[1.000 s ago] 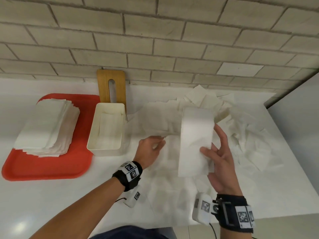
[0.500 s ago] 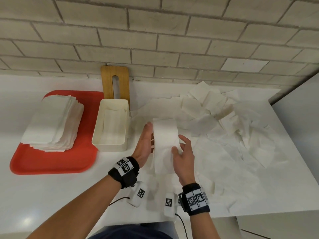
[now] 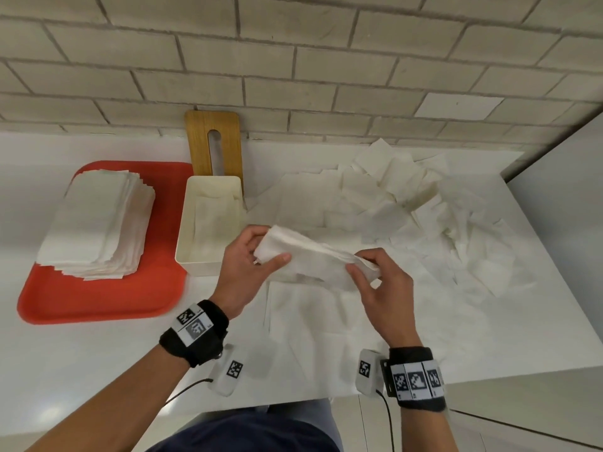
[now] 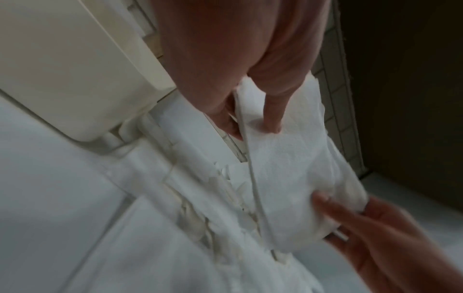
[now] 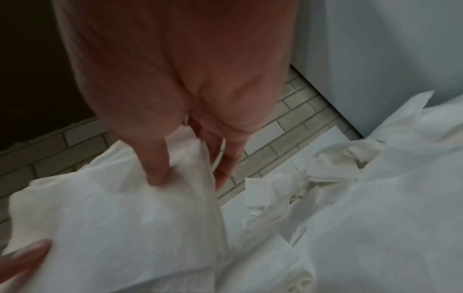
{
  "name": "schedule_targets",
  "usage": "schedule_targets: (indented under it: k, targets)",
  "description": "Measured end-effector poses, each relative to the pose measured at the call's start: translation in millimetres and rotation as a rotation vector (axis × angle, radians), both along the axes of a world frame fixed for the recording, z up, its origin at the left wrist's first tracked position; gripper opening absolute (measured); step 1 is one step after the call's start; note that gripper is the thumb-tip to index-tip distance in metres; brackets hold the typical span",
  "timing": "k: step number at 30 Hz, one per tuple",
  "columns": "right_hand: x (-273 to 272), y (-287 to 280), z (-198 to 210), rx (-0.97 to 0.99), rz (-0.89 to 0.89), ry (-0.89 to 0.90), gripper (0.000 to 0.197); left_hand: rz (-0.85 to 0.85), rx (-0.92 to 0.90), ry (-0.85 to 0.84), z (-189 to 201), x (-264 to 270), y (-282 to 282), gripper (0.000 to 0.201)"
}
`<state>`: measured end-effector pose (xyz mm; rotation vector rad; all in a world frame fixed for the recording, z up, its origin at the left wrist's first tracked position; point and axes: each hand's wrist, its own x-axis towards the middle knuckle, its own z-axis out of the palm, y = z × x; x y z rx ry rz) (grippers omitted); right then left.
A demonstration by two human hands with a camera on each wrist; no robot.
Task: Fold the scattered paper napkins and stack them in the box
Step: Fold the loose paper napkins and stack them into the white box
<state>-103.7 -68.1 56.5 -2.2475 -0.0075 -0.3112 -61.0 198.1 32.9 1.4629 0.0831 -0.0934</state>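
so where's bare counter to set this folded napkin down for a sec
Bare counter lies in front of the red tray, left of your left wrist. Right of the box it is crowded: loose napkins spread to the wall and right edge.

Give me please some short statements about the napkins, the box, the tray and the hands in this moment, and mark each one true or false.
1. Both hands hold one napkin, the left hand at one end, the right hand at the other. True.
2. The cream box sits on the red tray. False: it stands on the counter beside the tray.
3. A stack of napkins lies on the tray. True.
4. The wooden board lies flat inside the box. False: it leans on the brick wall behind the box.
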Motion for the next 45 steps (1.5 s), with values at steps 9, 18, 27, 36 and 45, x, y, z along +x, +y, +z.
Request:
schedule_targets:
  k: [9,18,27,36,45]
  targets:
    - [-6.9,8.9,-75.9,-0.06,0.05,0.115,0.006,-0.202,0.49,-0.12,-69.0,-8.9,-6.0,0.016]
    - [-0.9,3.6,-37.0,0.024,0.002,-0.013,0.013,-0.274,0.484,-0.071,-75.4,-4.7,-2.9,0.025]
    - [27.9,0.5,17.4,0.113,-0.028,-0.04,0.012,-0.243,0.455,0.025,-67.8,-4.2,1.0,0.028]
    - [75.3,38.5,89.5,-0.146,0.219,-0.138,0.012,-0.203,0.549,-0.074,-41.1,-23.1,51.4,0.028]
    - [156.8,161.9,172.6,-0.29,0.977,0.221,0.026,-0.178,0.681,-0.123,23.0,-53.9,128.9,0.028]
